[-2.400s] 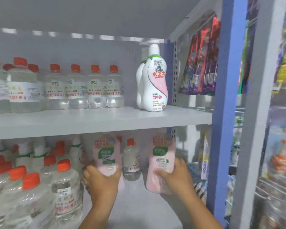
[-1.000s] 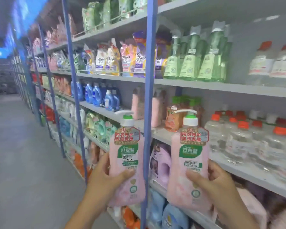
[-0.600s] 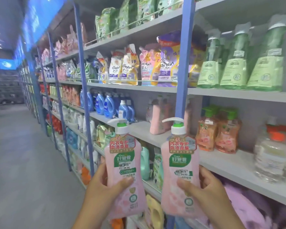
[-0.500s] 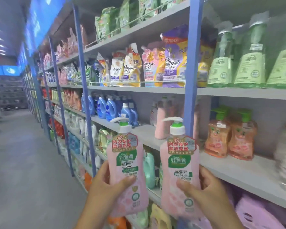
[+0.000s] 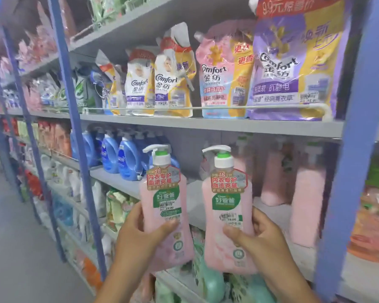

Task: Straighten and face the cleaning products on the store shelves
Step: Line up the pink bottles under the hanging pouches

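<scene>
Pink bottles (image 5: 165, 206) in both hands, now nearer Comfort pouches (image 5: 223, 71).

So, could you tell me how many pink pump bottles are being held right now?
2. One pink pump bottle is in the left hand, the other pink pump bottle in the right hand. Similar blurred pink bottles stand on the shelf behind.
</scene>
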### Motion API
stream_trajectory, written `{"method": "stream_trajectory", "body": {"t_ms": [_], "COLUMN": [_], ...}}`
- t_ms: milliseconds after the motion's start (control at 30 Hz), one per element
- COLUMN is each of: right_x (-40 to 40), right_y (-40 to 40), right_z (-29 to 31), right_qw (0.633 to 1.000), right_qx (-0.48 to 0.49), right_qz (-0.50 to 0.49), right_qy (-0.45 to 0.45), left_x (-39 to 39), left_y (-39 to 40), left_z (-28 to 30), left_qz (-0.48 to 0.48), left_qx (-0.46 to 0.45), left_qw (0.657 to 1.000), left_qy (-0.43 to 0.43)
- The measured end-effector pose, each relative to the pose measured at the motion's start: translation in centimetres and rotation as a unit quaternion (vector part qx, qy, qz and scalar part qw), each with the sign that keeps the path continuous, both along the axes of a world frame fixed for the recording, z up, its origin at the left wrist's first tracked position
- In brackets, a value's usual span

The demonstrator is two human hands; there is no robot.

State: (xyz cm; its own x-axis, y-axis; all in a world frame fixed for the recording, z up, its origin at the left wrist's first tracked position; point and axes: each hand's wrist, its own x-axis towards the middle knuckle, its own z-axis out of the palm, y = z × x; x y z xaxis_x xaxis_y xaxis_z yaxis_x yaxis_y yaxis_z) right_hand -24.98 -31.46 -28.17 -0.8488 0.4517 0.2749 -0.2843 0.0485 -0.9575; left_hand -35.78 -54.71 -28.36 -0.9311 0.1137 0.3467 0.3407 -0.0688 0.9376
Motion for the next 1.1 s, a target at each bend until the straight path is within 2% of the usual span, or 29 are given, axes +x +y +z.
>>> {"method": "stream_trajectory", "body": {"t_ms": [267, 533, 867, 933, 1000, 1067, 1100], "right_x": [-12.2, -20.0, -24.1, -24.0, -22.3, -18.5, -16.0], "right_y": [-3.7, -3.9, -3.2, -3.5, -4.1, -3.8, -3.3], "right_z": [-0.2, -0.6, 0.7, 1.1, 1.3, 1.1, 1.0], "right_qw": [0.993, 0.982, 0.967, 0.962, 0.956, 0.934, 0.909], "right_qx": [0.009, 0.015, 0.074, 0.099, 0.111, 0.111, 0.111], "right_qz": [-0.118, -0.186, -0.227, -0.228, -0.242, -0.328, -0.397], "right_qy": [0.0, -0.013, -0.085, -0.111, -0.12, -0.088, -0.062], "left_x": [-16.3, -24.6, -26.6, -25.6, -23.4, -20.4, -19.0], "left_y": [0.6, 3.1, 6.2, 6.2, 6.4, 7.4, 8.3], "left_z": [-0.7, -1.3, -2.1, -2.3, -2.4, -2.3, -2.2], "left_qz": [-0.09, -0.124, -0.039, 0.021, 0.056, -0.03, -0.089], "left_qx": [-0.019, -0.037, -0.088, -0.066, 0.005, 0.07, 0.085], "left_qw": [0.995, 0.991, 0.987, 0.972, 0.941, 0.925, 0.921], "left_qy": [0.023, 0.03, 0.132, 0.223, 0.335, 0.372, 0.369]}}
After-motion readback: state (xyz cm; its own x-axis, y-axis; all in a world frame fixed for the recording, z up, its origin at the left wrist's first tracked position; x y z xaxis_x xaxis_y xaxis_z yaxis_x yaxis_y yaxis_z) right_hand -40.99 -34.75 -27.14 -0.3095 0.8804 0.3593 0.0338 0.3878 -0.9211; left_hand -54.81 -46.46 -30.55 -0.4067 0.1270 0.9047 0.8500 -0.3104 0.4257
